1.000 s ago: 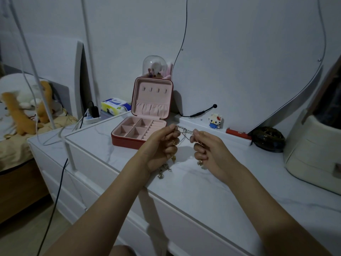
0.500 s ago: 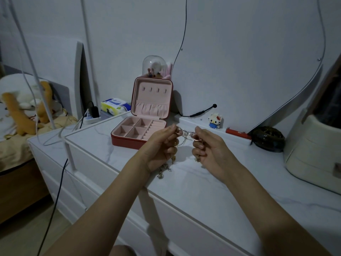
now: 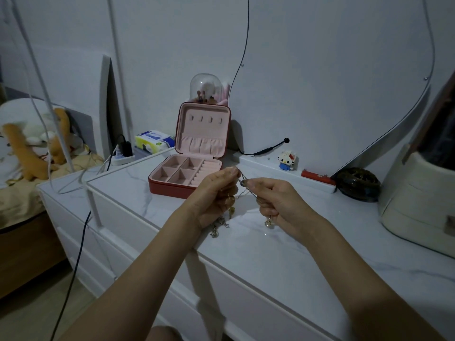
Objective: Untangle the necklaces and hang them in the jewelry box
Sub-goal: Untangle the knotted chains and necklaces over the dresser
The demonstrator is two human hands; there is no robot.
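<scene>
The left hand has its fingers curled and pinches the tangled necklaces at its thumb tip; the right hand, just beside it, also curls round the same chains and pinches them at its fingertips. A short stretch of thin chain runs between the two hands, held above the white marble-patterned dresser top. Small gold pendants dangle below the left hand, and one hangs under the right. Just behind the hands, the red jewelry box stands open on the dresser, its pink lid upright with four hooks showing. Farther right along the wall sits a small toy figure
</scene>
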